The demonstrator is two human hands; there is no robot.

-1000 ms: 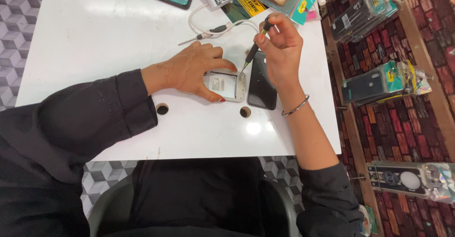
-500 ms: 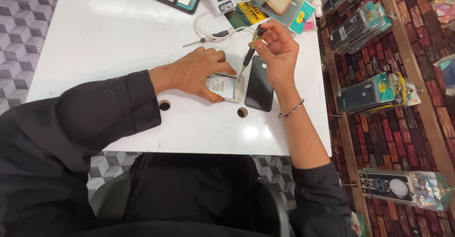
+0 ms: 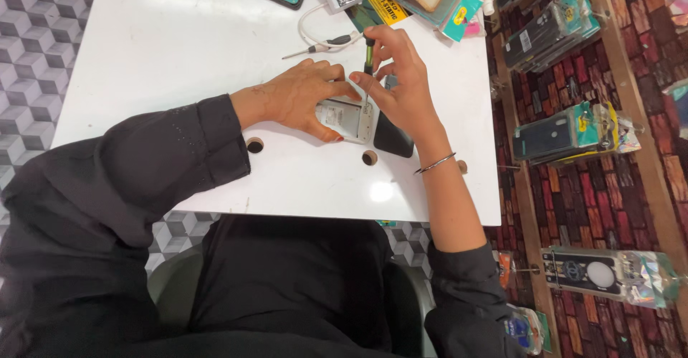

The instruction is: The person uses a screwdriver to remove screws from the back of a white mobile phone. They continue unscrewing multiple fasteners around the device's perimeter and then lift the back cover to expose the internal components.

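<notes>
Head: right hand [image 3: 401, 89] w/ screwdriver [image 3: 368, 60] on phone [image 3: 349, 118], mid-table.

The opened phone [image 3: 349, 116] lay flat on the white table, back cover off, its pale silver-grey inner frame facing up, with a lighter rectangular patch in the middle; its near and far edges were partly hidden under fingers. Just beside it, touching its right edge, lay a flat black panel [image 3: 393, 137]. The screwdriver [image 3: 368, 64], slim with a dark handle and thin metal shaft, stood nearly upright, tip down on the phone's right side
</notes>
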